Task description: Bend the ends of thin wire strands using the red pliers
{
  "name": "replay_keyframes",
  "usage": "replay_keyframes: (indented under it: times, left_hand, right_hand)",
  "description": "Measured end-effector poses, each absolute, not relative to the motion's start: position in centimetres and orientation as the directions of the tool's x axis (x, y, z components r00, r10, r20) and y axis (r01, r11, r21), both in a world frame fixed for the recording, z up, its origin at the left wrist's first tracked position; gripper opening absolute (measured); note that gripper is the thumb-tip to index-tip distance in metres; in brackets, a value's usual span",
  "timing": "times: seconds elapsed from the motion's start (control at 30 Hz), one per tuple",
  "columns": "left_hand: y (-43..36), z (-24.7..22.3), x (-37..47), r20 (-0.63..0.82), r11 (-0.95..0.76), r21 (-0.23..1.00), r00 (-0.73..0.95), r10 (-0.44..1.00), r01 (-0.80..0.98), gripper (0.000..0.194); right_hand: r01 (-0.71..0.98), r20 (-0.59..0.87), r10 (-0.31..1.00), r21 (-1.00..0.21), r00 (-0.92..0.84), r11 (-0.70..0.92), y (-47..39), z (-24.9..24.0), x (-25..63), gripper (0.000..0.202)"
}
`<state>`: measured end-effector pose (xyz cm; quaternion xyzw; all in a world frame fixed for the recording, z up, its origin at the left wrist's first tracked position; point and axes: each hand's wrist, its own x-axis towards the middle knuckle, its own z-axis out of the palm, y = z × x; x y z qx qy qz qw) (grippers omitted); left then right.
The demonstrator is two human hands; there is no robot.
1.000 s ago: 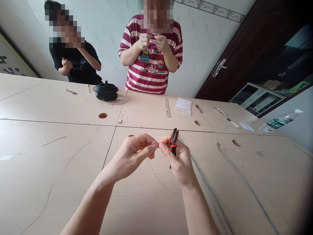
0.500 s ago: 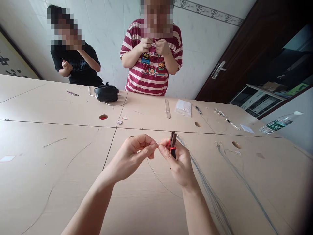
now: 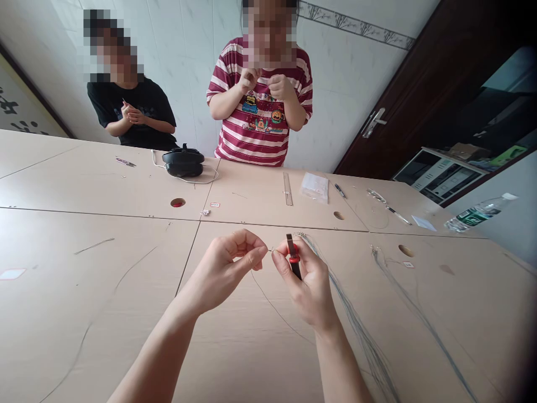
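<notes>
My left hand [image 3: 232, 268] pinches the end of a thin wire [image 3: 274, 308], which hangs below the fingers and curves right over the table. Close beside it, my right hand [image 3: 308, 282] holds small pliers [image 3: 294, 257] with red and black handles in its palm, jaws pointing up. Its thumb and forefinger are pressed together near the wire's end, and a tiny loose strand shows between the two hands. A bundle of bluish wires [image 3: 356, 319] lies on the table right of my right hand.
Two people stand across the table [image 3: 235, 358]. A black case [image 3: 183, 162], a ruler [image 3: 287, 188], a plastic bag [image 3: 314, 187], pens and a bottle [image 3: 480, 212] lie toward the far side. More wires [image 3: 423, 319] lie at right.
The pliers have turned in my right hand, and my fingertips are slightly farther apart. The person in black has lowered a raised hand and brought both hands together.
</notes>
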<state>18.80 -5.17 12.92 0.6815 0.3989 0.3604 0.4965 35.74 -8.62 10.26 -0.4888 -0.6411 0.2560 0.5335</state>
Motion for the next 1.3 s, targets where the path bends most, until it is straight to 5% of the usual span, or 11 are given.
replay_keyframes:
  times: [0.57,1.3]
  left_hand:
    - [-5.29,12.73,18.91,0.136,-0.248,0.948,0.453,0.881,0.199,0.022]
    - [-5.47,12.71,18.53,0.15,-0.269,0.935,0.431,0.89,0.23,0.014]
  right_hand:
    - [0.377,0.52,0.851,-0.805,0.076,0.458,-8.72,10.23,35.46,0.013]
    - [0.12,0.261,0.965,-0.959,0.037,0.255,-8.96,10.74,35.59,0.022]
